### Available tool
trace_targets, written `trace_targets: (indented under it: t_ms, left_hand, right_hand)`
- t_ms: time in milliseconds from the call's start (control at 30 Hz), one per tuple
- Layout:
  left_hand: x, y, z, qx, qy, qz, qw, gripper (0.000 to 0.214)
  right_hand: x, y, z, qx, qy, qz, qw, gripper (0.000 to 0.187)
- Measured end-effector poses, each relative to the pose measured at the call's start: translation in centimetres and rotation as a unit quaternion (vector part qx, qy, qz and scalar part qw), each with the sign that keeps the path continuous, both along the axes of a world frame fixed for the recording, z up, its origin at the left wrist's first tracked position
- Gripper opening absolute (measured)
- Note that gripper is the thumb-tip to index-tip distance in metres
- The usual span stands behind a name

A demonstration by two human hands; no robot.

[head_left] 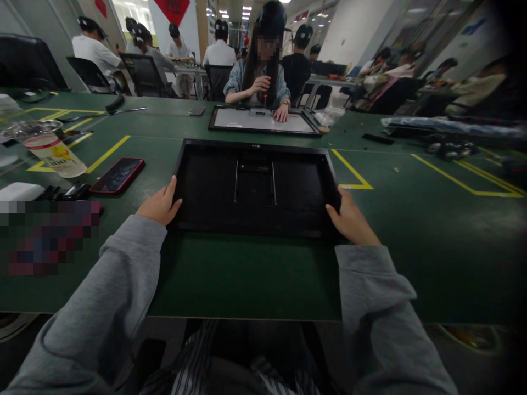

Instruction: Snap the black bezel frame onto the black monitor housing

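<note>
A black monitor back cover (pixel 206 192) lies between my hands over the green table, its hollow inside facing up. A thin metal frame (pixel 274 184) stands out around a recess near its middle. My left hand (pixel 161 204) grips the left edge, thumb on the inner side of the rim. At the opposite edge my right hand (pixel 349 216) holds on in the same way, its thumb over the rim. The undersides of the fingers are hidden behind the cover. Whether the cover rests on the table or is slightly raised, I cannot tell.
Across the green table (pixel 255 280) a co-worker with a screwdriver (pixel 265 100) works on a display panel (pixel 247 119). To my left are a phone (pixel 118 175), a drink cup (pixel 55 153) and a white case (pixel 20 191). Wrapped strips (pixel 448 125) lie far right.
</note>
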State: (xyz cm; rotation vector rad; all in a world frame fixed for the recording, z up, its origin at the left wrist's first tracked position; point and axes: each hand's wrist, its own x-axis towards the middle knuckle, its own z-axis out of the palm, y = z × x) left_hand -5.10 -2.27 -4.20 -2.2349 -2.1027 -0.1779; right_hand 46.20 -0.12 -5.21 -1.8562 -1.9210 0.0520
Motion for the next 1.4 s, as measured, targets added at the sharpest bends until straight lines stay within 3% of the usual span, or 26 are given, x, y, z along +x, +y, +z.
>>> trace_targets:
  t_ms: [233, 500, 700, 867, 1133, 1233, 1400]
  left_hand:
    - [0.4, -0.2, 0.6, -0.010, 0.008, 0.008, 1.000, 0.070]
    - [1.1, -0.5, 1.4, -0.016, 0.030, 0.036, 0.999, 0.065]
    - [0.6, -0.3, 0.7, 0.065, 0.018, 0.003, 0.998, 0.060]
    - [0.5, -0.2, 0.9, 0.154, -0.041, -0.019, 0.987, 0.061]
    - [0.7, -0.6, 1.6, 0.365, -0.156, -0.038, 0.917, 0.061]
    - [0.7, -0.7, 1.6, 0.386, -0.164, -0.046, 0.907, 0.061]
    - [0.7, -0.5, 1.2, 0.364, -0.161, -0.051, 0.916, 0.060]
  right_hand:
    - [-0.2, -0.1, 0.3, 0.001, 0.009, -0.005, 1.000, 0.068]
    - [-0.9, -0.7, 1.2, -0.022, 0.005, -0.069, 0.997, 0.061]
    - [-1.2, -0.8, 1.5, 0.014, -0.003, -0.088, 0.996, 0.057]
    - [-1.2, -0.8, 2.0, 0.085, 0.061, -0.095, 0.990, 0.056]
    - [-2.1, -1.3, 3.1, 0.289, 0.176, -0.053, 0.940, 0.057]
    - [-2.3, -1.5, 3.4, 0.312, 0.183, -0.055, 0.931, 0.056]
    - [-2.1, -1.3, 3.2, 0.270, 0.151, -0.071, 0.948, 0.056]
